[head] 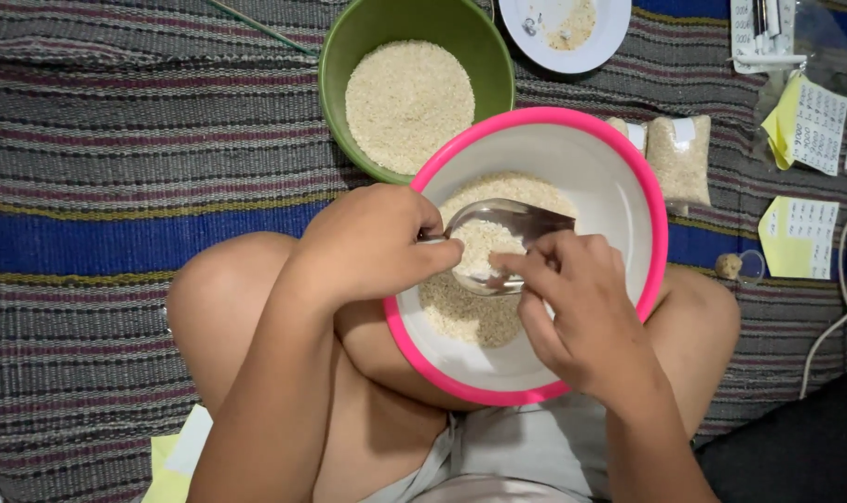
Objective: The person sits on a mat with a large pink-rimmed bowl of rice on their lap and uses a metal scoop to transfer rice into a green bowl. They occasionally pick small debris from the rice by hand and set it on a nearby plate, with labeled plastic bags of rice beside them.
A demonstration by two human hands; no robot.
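Two hands meet over a white bowl with a pink rim (pixel 651 210) that rests on the crossed legs of a person sitting on a striped woven mat (pixel 116 140). Pale grain (pixel 470 317) lies heaped in the bottom of that bowl. The left hand (pixel 372 244) is curled closed, its fingertips pinching one edge of a small clear plastic bag (pixel 493 244) held just above the grain. The right hand (pixel 582 312) grips the bag's opposite edge between thumb and forefinger, the other fingers loosely bent. Some grain already sits inside the bag, whose mouth is stretched between both hands.

Touching the pink rim at the far side stands a green bowl (pixel 349 56) holding more of the same grain. Beyond it sits a white plate (pixel 600 37) with a few scraps. To the right of the pink-rimmed bowl lie filled small packets of grain (pixel 679 158), and near them yellow paper notes (pixel 800 237).
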